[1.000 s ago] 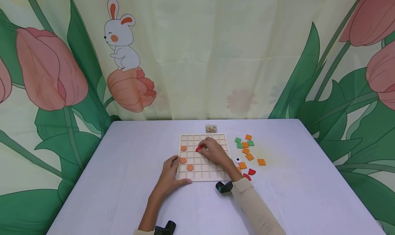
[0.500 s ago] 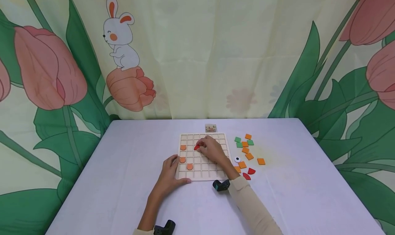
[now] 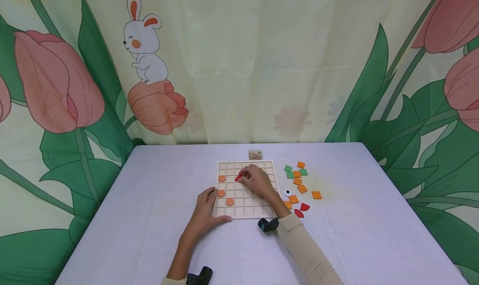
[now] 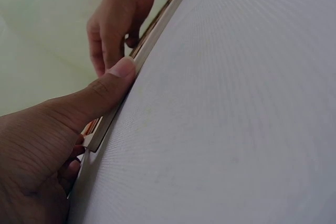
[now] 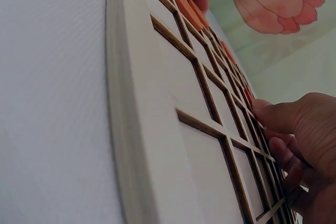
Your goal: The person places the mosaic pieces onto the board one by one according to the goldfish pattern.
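A pale wooden board with a square grid [image 3: 245, 210] lies on the table. My left hand [image 3: 203, 212] holds its near left corner, thumb along the front edge and fingers at the left side; in the left wrist view the thumb [image 4: 100, 94] lies against the board's edge. Over the upper middle cells, my right hand [image 3: 257, 181] pinches a red quarter-circle piece [image 3: 238, 178] between thumb and fingers, low at the grid. The right wrist view shows this red piece [image 5: 248, 95] at the thumb tip. Several round orange pieces [image 3: 230, 202] sit in cells on the left.
Right of the board lie loose orange squares [image 3: 316, 195], green squares [image 3: 287, 168], red quarter-circles [image 3: 299, 213] and a white disc with a black dot [image 3: 287, 192]. A small patterned card [image 3: 255, 154] is behind the board. A printed curtain [image 3: 232, 69] hangs behind the table.
My right hand has shifted slightly left and away from me with the red quarter-circle piece, then stayed nearly still. The left hand keeps its place at the board's corner.
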`<state>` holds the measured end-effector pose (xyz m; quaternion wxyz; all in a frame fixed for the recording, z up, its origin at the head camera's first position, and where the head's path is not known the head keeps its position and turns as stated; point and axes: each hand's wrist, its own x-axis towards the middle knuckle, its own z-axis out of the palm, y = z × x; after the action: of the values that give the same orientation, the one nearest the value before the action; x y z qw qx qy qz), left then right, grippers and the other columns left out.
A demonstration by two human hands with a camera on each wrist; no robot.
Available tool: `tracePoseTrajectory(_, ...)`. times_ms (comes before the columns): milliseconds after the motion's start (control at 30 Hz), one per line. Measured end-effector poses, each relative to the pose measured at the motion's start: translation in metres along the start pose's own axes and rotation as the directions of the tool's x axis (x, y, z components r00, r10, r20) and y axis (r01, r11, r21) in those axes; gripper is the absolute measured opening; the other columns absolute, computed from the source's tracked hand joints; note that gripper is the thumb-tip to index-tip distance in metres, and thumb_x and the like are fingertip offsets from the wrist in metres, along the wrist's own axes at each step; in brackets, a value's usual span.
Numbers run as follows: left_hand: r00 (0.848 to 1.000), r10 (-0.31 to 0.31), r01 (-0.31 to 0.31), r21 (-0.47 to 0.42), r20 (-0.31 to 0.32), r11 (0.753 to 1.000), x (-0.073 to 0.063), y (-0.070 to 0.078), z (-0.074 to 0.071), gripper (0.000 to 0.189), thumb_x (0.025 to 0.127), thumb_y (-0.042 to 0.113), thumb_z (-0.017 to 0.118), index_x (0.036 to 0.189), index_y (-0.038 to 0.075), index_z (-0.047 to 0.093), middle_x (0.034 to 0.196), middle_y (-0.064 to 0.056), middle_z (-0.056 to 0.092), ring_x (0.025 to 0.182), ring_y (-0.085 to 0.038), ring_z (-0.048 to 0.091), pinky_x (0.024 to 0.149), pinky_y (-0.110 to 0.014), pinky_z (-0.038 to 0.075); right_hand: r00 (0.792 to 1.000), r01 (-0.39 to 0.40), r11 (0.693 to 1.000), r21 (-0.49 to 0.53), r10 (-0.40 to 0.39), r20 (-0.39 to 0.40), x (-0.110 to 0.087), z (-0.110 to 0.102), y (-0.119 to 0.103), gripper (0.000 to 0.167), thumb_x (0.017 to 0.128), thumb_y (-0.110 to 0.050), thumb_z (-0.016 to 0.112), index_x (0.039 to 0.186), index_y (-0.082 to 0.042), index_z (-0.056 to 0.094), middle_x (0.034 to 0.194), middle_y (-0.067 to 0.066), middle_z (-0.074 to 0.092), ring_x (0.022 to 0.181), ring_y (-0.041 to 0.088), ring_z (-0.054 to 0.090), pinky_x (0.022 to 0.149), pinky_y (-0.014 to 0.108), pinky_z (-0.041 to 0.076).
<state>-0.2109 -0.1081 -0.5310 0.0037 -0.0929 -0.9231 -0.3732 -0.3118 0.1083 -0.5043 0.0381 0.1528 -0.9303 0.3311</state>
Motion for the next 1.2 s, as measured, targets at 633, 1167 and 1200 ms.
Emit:
tracePoseTrajectory(633,1.0,-0.002,0.002,0.003,-0.017,1.0,0.005,0.001,-0.002,0.108,0.066,0.053,0.086,0.15,0.005,0.037,0.154,-0.01,0.028,0.143,-0.029,0.022,0.11,-0.046,0.036,0.998,0.037,0.996,0.086,-0.04,0.037,0.002,-0.005,0.002,0.022,0.089,-0.016,0.071,0.111,-0.01,0.07,0.095,0.0,0.057,0.086,0.015,0.053,0.077,0.031,0.048)
tracePoseTrajectory(1167,1.0,0.01,-0.01,-0.043,-0.006,0.999,0.0,-0.002,-0.001,0.11,0.064,0.054,0.086,0.149,0.004,0.038,0.155,-0.01,0.028,0.142,-0.03,0.02,0.11,-0.049,0.035,0.998,0.032,0.982,0.185,-0.041,0.043,-0.017,-0.033,0.014,0.016,0.096,-0.019,0.065,0.106,-0.008,0.07,0.094,-0.003,0.067,0.084,0.014,0.057,0.073,0.03,0.051)
tracePoseTrajectory(1200,1.0,0.012,-0.012,-0.045,-0.007,0.999,0.0,-0.002,-0.001,0.11,0.064,0.054,0.087,0.149,0.004,0.038,0.155,-0.01,0.028,0.142,-0.03,0.02,0.111,-0.049,0.034,0.999,0.025,0.983,0.18,-0.033,0.043,-0.02,-0.036,0.016,0.016,0.096,-0.019,0.064,0.107,-0.008,0.07,0.094,-0.003,0.066,0.084,0.015,0.057,0.073,0.029,0.05)
